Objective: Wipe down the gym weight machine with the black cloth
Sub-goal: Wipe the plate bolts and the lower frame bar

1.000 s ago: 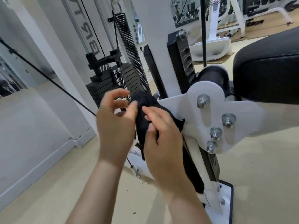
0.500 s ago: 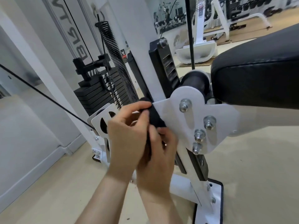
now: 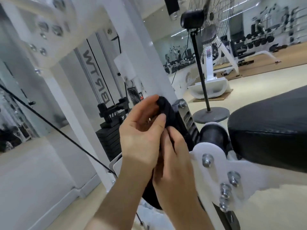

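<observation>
Nearest the camera, the right hand (image 3: 174, 165) and the left hand (image 3: 141, 130) sit pressed together, both clamped on the black cloth (image 3: 167, 113): the left pinches its bunched top between thumb and fingers while the right curls around the hanging length below, likely to gather the fabric into a firm pad before rubbing. The cloth lies against the black slotted bracket (image 3: 187, 120), just beside the white upright post (image 3: 141, 55) of the weight machine, above the bolted white plate (image 3: 216, 163) and left of the padded seat (image 3: 274, 130). Behind stand the weight stack (image 3: 109, 140) and a pedestal fan (image 3: 209, 112). Compared with half a second ago, the hands and cloth have climbed from the plate's edge up to the bracket.
</observation>
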`<act>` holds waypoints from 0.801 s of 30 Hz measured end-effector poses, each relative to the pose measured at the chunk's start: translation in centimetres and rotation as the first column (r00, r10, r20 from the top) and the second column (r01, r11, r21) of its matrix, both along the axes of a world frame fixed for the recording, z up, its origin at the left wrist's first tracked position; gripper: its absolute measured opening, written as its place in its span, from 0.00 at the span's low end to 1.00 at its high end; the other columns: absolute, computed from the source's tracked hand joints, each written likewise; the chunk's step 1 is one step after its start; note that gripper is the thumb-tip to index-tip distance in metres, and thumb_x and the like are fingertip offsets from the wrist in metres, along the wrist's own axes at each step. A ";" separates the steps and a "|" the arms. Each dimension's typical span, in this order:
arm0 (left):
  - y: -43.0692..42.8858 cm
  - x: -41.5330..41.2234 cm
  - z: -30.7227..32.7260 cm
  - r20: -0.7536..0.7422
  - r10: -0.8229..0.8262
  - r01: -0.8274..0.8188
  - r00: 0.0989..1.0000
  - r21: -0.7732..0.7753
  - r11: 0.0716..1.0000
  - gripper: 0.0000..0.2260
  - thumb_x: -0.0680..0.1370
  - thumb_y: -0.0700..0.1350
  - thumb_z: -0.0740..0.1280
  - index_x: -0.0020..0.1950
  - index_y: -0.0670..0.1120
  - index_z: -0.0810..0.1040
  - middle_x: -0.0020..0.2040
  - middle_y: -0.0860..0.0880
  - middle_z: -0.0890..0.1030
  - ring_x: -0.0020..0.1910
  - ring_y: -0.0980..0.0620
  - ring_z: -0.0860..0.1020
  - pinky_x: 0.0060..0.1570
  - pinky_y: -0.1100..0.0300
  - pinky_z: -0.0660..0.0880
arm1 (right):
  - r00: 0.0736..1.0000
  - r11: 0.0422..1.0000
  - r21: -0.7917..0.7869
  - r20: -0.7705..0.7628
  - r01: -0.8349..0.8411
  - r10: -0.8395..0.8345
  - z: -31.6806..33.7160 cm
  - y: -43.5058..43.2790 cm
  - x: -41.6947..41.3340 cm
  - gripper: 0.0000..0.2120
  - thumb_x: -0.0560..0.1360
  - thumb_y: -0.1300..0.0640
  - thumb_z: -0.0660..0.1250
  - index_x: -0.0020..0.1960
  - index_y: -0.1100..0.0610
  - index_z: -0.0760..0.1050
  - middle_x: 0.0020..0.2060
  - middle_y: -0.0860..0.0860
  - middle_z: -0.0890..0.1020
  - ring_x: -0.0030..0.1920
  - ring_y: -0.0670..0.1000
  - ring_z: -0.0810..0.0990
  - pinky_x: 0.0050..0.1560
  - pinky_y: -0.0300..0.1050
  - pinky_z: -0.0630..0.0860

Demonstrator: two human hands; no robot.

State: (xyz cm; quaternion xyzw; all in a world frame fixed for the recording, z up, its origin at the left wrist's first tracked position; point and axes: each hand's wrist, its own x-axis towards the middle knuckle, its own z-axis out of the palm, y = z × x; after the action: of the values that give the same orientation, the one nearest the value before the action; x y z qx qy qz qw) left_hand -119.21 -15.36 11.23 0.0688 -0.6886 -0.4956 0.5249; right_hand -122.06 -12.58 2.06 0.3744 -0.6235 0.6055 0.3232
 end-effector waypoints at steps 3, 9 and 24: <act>-1.0 1.2 0.2 0.089 0.056 -0.038 0.994 -0.185 0.982 0.25 0.78 0.26 0.58 0.62 0.54 0.78 0.59 0.57 0.81 0.61 0.60 0.77 0.64 0.59 0.73 | 0.995 0.992 0.104 -0.062 -0.072 0.079 2.3 0.1 -1.0 0.33 0.74 0.63 0.67 0.76 0.59 0.60 0.73 0.53 0.64 0.72 0.48 0.65 0.72 0.39 0.61; -4.9 2.5 4.2 0.183 0.181 -0.044 0.966 -0.576 0.817 0.36 0.78 0.36 0.65 0.75 0.67 0.55 0.74 0.60 0.66 0.73 0.57 0.65 0.71 0.51 0.65 | 0.963 0.937 0.323 -0.265 0.131 -0.044 11.1 -1.6 -2.5 0.34 0.70 0.66 0.67 0.75 0.62 0.62 0.72 0.58 0.67 0.70 0.54 0.71 0.66 0.52 0.73; -9.9 -1.7 21.2 -0.179 0.686 -0.453 0.706 -0.858 0.243 0.28 0.83 0.47 0.55 0.79 0.44 0.46 0.79 0.48 0.49 0.78 0.53 0.48 0.77 0.57 0.48 | 0.669 0.742 0.336 -0.716 0.581 -0.200 29.4 -1.5 -4.8 0.23 0.75 0.58 0.58 0.68 0.67 0.72 0.67 0.61 0.73 0.62 0.58 0.75 0.58 0.54 0.73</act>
State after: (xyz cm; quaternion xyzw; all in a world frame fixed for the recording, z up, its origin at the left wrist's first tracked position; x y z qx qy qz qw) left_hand -120.94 -25.28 32.43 0.1034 -0.8185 0.1544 0.5436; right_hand -126.90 -14.10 31.47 0.4817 -0.6865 0.1519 0.5231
